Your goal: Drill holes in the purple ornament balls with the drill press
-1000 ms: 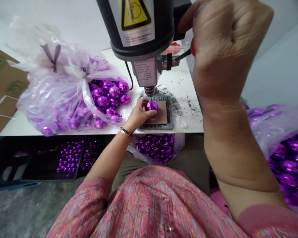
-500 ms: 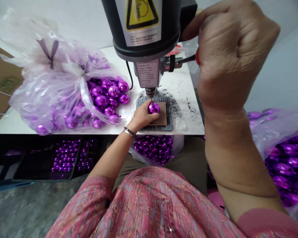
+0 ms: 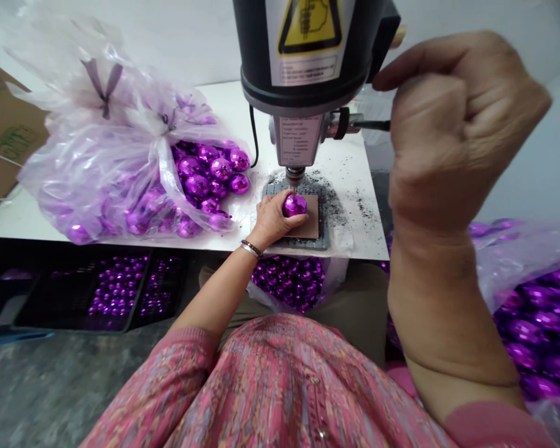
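Left hand (image 3: pixel 273 221) grips ball (image 3: pixel 295 205); speckled white table (image 3: pixel 214 247), pale wall (image 3: pixel 168 37).

Your ball (image 3: pixel 295 206) is shiny purple; your shirt (image 3: pixel 270 386) pink with multicoloured streaks; your board (image 3: pixel 311 223) brown; warning triangle (image 3: pixel 310 28) yellow, edged black.

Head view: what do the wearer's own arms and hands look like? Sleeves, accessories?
Left hand and right hand: both ungloved. Left wrist wears a dark beaded bracelet and a silver-coloured bracelet; nothing visible on the right wrist. Left sleeve: pink fabric, multicoloured streaks, plain pink cuff. Right sleeve: mainly its plain pink cuff shows. Forearms bare below the cuffs.
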